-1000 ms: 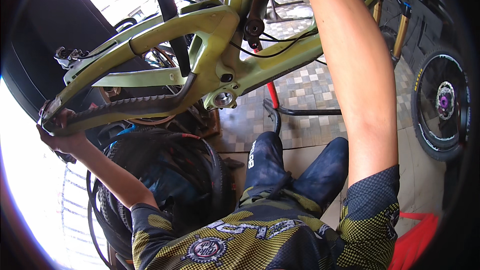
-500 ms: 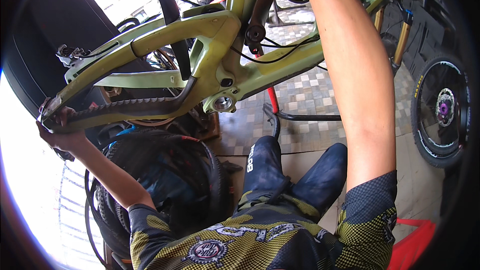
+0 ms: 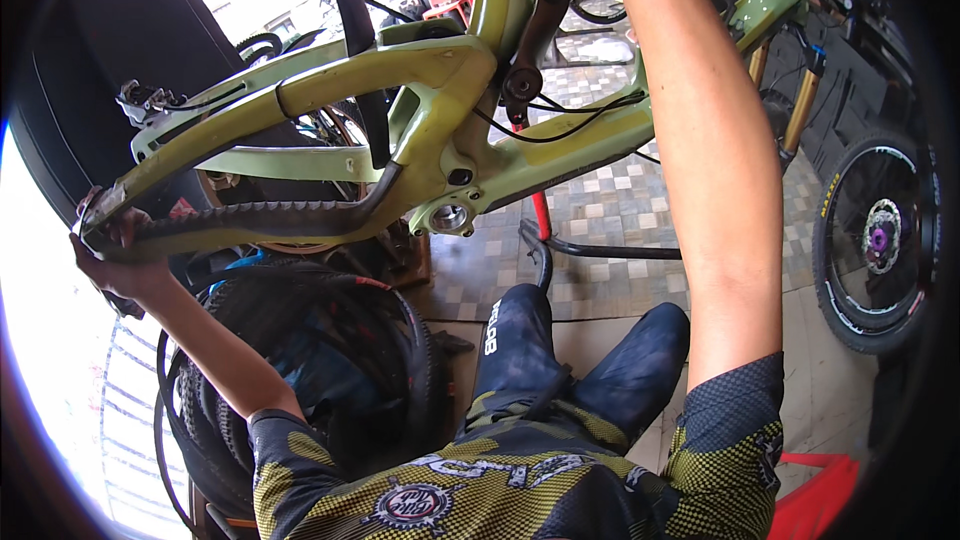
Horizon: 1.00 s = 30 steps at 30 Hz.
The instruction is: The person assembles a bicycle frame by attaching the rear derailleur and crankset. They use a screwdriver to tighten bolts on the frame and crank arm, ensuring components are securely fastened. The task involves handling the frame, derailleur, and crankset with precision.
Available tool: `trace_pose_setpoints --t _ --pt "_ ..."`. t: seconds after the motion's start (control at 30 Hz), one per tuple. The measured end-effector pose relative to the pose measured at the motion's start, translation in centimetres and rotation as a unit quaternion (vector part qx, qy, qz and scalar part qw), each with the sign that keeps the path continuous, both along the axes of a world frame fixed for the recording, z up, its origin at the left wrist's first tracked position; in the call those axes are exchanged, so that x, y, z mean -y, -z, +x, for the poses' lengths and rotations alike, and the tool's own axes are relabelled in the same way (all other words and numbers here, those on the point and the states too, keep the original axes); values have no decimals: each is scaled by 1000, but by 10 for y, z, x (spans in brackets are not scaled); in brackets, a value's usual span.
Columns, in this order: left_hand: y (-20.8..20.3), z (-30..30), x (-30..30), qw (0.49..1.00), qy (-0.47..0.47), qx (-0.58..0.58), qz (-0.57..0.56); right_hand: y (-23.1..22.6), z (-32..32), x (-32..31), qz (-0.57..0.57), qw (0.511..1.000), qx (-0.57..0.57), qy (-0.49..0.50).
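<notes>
A green mountain bike frame (image 3: pixel 545 148) spans the upper part of the view, its rear end toward the left. My left hand (image 3: pixel 125 265) is closed around the rear tip of the frame, where the stays meet, with some fingers hidden behind it. A ribbed black chainstay guard (image 3: pixel 255 219) runs from that hand toward the bare bottom bracket shell (image 3: pixel 447 218). Above the shell sits a dark suspension link (image 3: pixel 538 35), with black cables beside it. My right arm reaches up past the frame and out of the top edge, so the right hand is out of sight.
Below the frame a red and black repair stand (image 3: pixel 540 225) rests on the tiled floor. Bike tires (image 3: pixel 330 340) are piled at lower left. A wheel with a purple hub (image 3: pixel 878 240) stands at right, near a gold fork leg (image 3: pixel 800 110). Something red (image 3: pixel 815 495) lies at lower right.
The view has shifted slightly, so the frame's middle sits a little farther right and lower. My left hand keeps its hold on the rear end.
</notes>
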<state>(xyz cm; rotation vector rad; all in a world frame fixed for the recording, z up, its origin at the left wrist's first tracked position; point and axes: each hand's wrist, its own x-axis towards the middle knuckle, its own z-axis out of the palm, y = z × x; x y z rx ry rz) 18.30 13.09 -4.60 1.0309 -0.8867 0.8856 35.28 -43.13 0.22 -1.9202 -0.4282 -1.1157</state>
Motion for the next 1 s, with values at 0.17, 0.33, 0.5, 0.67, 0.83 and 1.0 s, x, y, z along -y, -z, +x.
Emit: trace_pose_setpoints --t 0.17,0.33,0.5,0.67,0.83,1.0 --pt "-2 0 6 1000 -5 3 -12 4 7 1 19 999 20 -33" --pt "3 3 11 999 -7 13 -48 1 19 -17 68 989 66 115" --pt "-1 0 4 1000 -18 11 -8 -1 2 -2 28 999 -30 -12" --pt "-1 0 0 1000 -23 5 -7 -2 13 -4 31 999 -3 1" --pt "1 -5 -3 1000 -20 6 1 -3 0 2 -2 998 -44 -42" --pt "7 -1 3 1000 -7 9 -18 6 20 -33 74 984 99 132"
